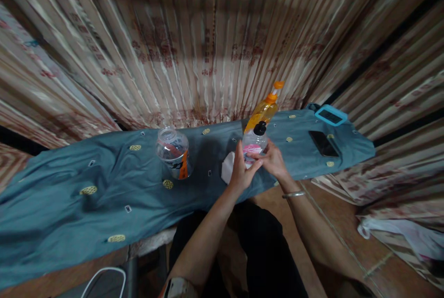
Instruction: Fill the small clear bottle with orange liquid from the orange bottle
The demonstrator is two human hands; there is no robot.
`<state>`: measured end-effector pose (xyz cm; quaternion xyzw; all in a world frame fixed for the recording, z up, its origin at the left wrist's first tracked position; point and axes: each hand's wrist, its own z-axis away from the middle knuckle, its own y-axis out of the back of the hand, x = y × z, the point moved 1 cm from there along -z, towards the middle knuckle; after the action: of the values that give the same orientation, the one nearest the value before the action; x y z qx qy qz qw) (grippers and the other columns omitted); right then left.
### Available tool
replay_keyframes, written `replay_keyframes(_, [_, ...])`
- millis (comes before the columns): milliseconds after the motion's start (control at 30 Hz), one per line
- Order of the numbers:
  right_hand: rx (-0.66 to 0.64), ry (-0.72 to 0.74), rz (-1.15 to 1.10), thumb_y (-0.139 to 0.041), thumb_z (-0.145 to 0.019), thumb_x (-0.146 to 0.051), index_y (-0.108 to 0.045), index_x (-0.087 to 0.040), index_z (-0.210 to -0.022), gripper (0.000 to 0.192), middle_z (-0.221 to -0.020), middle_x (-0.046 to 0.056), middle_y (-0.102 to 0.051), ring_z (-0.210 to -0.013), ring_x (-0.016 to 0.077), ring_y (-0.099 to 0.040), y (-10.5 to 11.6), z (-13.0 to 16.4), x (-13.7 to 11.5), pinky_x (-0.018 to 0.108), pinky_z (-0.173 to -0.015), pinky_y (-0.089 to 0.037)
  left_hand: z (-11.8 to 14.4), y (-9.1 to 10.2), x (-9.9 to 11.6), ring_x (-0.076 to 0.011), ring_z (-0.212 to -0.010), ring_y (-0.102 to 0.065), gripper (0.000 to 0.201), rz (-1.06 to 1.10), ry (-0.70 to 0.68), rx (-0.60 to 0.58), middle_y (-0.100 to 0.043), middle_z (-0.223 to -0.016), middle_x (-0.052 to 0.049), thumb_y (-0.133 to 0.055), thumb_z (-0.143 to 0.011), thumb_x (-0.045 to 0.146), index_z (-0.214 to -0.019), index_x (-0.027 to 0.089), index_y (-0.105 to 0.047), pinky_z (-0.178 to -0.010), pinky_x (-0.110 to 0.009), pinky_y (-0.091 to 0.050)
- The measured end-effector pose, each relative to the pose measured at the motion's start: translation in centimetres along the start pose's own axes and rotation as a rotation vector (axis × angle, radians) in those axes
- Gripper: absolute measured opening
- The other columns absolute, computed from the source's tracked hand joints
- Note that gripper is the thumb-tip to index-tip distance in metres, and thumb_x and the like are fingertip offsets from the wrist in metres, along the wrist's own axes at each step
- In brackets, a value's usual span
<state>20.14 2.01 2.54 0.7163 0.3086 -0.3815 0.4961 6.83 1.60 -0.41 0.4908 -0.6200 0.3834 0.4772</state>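
Steadying the clear bottle upright is advised while it is clasped between left hand and right hand.

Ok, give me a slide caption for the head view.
Both hands, left hand and right hand, grip a small clear bottle on a blue cloth.

The cloth on the table is matt teal fabric with woven yellow spots. The jar at left and the small bottle are clear glossy plastic. The phone at right has smooth black glass. The curtain behind is ribbed cloth.
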Motion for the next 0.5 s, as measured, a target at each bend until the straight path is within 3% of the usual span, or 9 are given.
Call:
replay_keyframes(167, [-0.101, -0.007, -0.001, -0.081, -0.059, -0.041, -0.06, -0.016, -0.107, 0.058, -0.093, 0.008, -0.073, -0.083, 0.0257, -0.068, 2.2, -2.1, 2.3, 0.036, -0.076, -0.055, -1.2, -2.3, -0.9, -0.0247, -0.148, -0.022, 0.072, 0.081, 0.117, -0.047, -0.039, -0.153, -0.008, -0.063, -0.082, 0.035, -0.146, 0.025, -0.032, -0.122, -0.047, -0.018])
replay_keyframes(367, [-0.211, -0.011, -0.142, -0.083, -0.054, -0.039, -0.061, -0.017, -0.105, 0.06, -0.085, 0.004, -0.073, -0.077, 0.0224, -0.066, 4.1, -5.0, 4.3, 0.034, -0.072, -0.055, -3.0, -4.5, -1.8, -0.0268, -0.15, -0.014, 0.074, 0.117, 0.173, -0.11, -0.027, -0.159, -0.008, -0.061, -0.083, 0.036, -0.148, 0.023, -0.028, -0.124, -0.046, -0.012])
replay_keyframes(500, [-0.276, -0.03, -0.18, -0.083, -0.053, -0.035, -0.064, -0.018, -0.097, 0.051, -0.078, 0.001, -0.072, -0.066, 0.0186, -0.064, 5.1, -6.4, 4.9, 0.032, -0.067, -0.054, -3.9, -5.4, -1.8, -0.0272, -0.15, -0.01, 0.077, 0.1, 0.168, -0.126, -0.021, -0.161, -0.008, -0.063, -0.081, 0.033, -0.149, 0.022, -0.027, -0.124, -0.046, -0.01])
